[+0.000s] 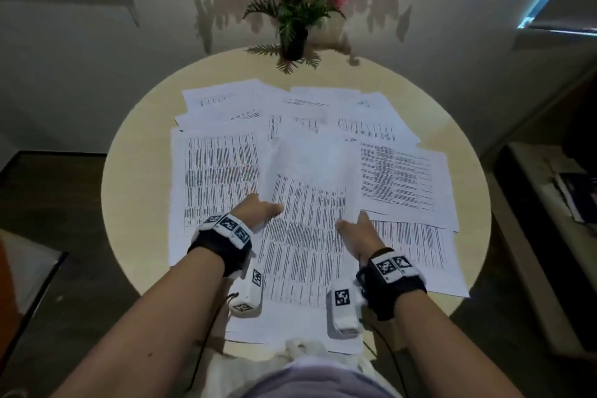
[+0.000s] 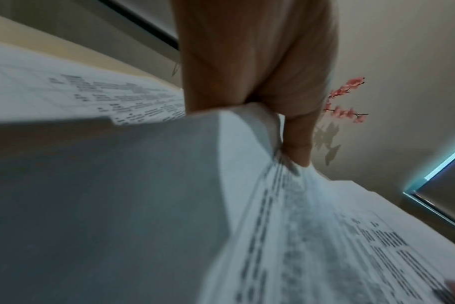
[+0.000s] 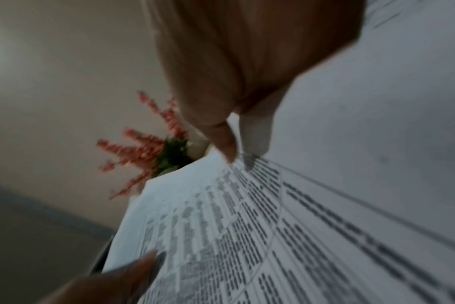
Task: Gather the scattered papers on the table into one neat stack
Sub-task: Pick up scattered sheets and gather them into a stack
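Printed white papers (image 1: 219, 178) lie scattered and overlapping over the round beige table (image 1: 135, 203). One central sheet (image 1: 307, 203) bows upward between both hands. My left hand (image 1: 260, 212) pinches the sheet's left edge, thumb (image 2: 296, 142) on top and the fingers hidden beneath the sheet (image 2: 286, 226). My right hand (image 1: 355, 229) pinches its right edge; in the right wrist view the thumb (image 3: 222, 142) presses on the printed face (image 3: 247, 236) and a finger shows dimly behind the paper. Both wrist views are blurred.
A dark vase of pink flowers and green fronds (image 1: 294, 26) stands at the table's far edge against the wall. More sheets (image 1: 410, 184) spread right and back, some overhanging the near edge (image 1: 290, 333). A low shelf with books (image 1: 565, 197) stands to the right.
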Available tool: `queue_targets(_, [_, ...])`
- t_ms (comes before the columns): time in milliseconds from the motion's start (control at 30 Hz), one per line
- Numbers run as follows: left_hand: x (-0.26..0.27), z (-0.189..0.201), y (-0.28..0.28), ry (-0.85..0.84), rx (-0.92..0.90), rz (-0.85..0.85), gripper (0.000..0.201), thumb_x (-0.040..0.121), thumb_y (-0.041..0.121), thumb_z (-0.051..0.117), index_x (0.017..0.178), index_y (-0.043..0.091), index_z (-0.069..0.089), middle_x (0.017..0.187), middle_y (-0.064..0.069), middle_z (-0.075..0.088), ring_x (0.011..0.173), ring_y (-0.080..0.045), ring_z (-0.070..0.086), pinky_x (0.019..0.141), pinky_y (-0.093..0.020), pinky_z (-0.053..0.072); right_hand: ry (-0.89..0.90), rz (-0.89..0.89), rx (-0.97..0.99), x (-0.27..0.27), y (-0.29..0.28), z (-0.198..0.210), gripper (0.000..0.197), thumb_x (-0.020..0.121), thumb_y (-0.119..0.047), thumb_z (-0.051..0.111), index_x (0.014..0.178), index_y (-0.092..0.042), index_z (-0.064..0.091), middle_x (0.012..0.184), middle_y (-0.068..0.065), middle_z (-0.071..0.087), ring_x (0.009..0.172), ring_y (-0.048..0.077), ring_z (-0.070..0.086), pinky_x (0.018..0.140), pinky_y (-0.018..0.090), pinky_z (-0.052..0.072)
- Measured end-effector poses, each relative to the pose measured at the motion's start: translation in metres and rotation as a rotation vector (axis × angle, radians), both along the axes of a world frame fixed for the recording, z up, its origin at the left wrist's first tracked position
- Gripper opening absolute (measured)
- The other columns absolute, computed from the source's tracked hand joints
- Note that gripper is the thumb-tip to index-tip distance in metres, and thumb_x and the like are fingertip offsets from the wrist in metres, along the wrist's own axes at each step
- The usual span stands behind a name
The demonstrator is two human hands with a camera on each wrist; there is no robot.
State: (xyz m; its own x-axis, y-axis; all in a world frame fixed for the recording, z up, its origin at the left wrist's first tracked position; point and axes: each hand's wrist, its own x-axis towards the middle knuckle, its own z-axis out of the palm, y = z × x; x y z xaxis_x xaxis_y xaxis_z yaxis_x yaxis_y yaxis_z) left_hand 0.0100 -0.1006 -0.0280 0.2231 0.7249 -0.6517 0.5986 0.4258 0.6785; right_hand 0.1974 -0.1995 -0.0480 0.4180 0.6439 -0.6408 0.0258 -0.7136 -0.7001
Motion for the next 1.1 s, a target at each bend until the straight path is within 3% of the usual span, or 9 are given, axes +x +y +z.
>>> queue_targets(133, [0.002, 0.035, -0.005, -0.191, 0.207, 0.158, 0.051, 0.087, -0.001, 0.054, 0.135, 0.005, 0.037, 0.110, -0.011, 0.056, 0.077, -0.015, 0.054, 0.064, -0.024, 0.054, -0.154, -0.045, 0.373, -0.005, 0.009, 0.036, 0.039, 0.090, -0.005, 0.044, 0.127, -0.014, 0.040, 0.126, 0.012, 0.053, 0.117, 0.029, 0.052, 0.098, 0.037, 0.046])
queue_targets(233, [-0.001, 0.097, 0.009, -0.452, 0.607, 0.292, 0.057, 0.086, -0.004, 0.055, 0.134, 0.014, 0.029, 0.105, -0.005, 0.053, 0.082, -0.010, 0.057, 0.059, -0.009, 0.052, -0.433, -0.070, 0.663, 0.001, 0.019, 0.103, 0.020, 0.089, -0.004, 0.052, 0.107, -0.008, 0.047, 0.088, -0.002, 0.055, 0.077, 0.012, 0.055, 0.063, 0.004, 0.042])
queue_targets(300, [-0.005, 0.140, 0.020, -0.582, 0.814, 0.301, 0.052, 0.084, 0.003, 0.060, 0.125, 0.018, 0.032, 0.108, -0.006, 0.056, 0.089, -0.017, 0.062, 0.070, -0.021, 0.057, -0.531, -0.120, 0.866, 0.000, 0.024, 0.153, 0.018, 0.087, -0.004, 0.054, 0.096, -0.014, 0.040, 0.075, -0.015, 0.047, 0.064, -0.007, 0.050, 0.052, 0.000, 0.035])
queue_targets(467, [-0.010, 0.171, 0.023, -0.756, 0.896, 0.339, 0.028, 0.085, 0.012, 0.062, 0.106, 0.027, 0.050, 0.101, 0.007, 0.065, 0.087, 0.001, 0.066, 0.084, -0.024, 0.054, -0.476, -0.188, 1.104, -0.016, 0.022, 0.176, 0.034, 0.090, 0.001, 0.049, 0.121, -0.003, 0.035, 0.099, -0.024, 0.044, 0.083, -0.030, 0.044, 0.074, -0.007, 0.033])
queue_targets(566, [-0.008, 0.162, 0.012, -0.756, 0.901, 0.373, 0.030, 0.085, 0.013, 0.063, 0.105, 0.029, 0.047, 0.099, 0.012, 0.062, 0.083, 0.013, 0.064, 0.079, -0.011, 0.050, -0.388, -0.198, 1.094, -0.032, 0.017, 0.163, 0.061, 0.085, -0.003, 0.051, 0.132, -0.025, 0.020, 0.137, 0.001, 0.039, 0.127, 0.000, 0.041, 0.110, 0.023, 0.036])
queue_targets(633, [-0.007, 0.160, 0.007, -0.775, 0.925, 0.405, 0.040, 0.086, 0.012, 0.062, 0.114, 0.028, 0.039, 0.107, 0.003, 0.060, 0.087, 0.007, 0.064, 0.080, -0.015, 0.052, -0.423, -0.210, 1.101, -0.041, 0.018, 0.166, 0.073, 0.082, -0.006, 0.051, 0.130, -0.045, 0.014, 0.149, 0.011, 0.024, 0.135, 0.024, 0.034, 0.111, 0.048, 0.035])
queue_targets(800, [-0.014, 0.166, 0.007, -0.563, 1.196, 0.315, 0.042, 0.086, 0.028, 0.056, 0.120, 0.047, 0.041, 0.127, -0.015, 0.055, 0.111, -0.030, 0.060, 0.092, -0.051, 0.052, -0.650, -0.096, 1.217, -0.035, 0.029, 0.180, 0.067, 0.079, 0.008, 0.043, 0.127, -0.035, 0.025, 0.127, -0.015, 0.038, 0.113, -0.024, 0.036, 0.094, 0.007, 0.040])
queue_targets(900, [-0.019, 0.153, 0.010, -0.523, 1.213, 0.333, 0.023, 0.092, 0.021, 0.050, 0.112, 0.031, 0.044, 0.098, 0.008, 0.060, 0.088, -0.006, 0.062, 0.082, -0.035, 0.055, -0.512, -0.167, 1.129, -0.032, 0.034, 0.169, 0.065, 0.081, 0.007, 0.038, 0.132, -0.031, 0.025, 0.118, 0.008, 0.054, 0.097, 0.012, 0.058, 0.077, 0.022, 0.051])
queue_targets(1100, [-0.010, 0.096, 0.003, -0.616, 0.648, 0.387, 0.015, 0.100, 0.023, 0.034, 0.114, 0.021, 0.038, 0.115, -0.005, 0.054, 0.106, -0.019, 0.055, 0.101, -0.043, 0.043, -0.181, -0.154, 0.721, -0.041, 0.042, 0.115, 0.015, 0.098, -0.006, 0.032, 0.108, -0.017, 0.029, 0.078, -0.004, 0.047, 0.074, 0.018, 0.048, 0.057, 0.023, 0.037])
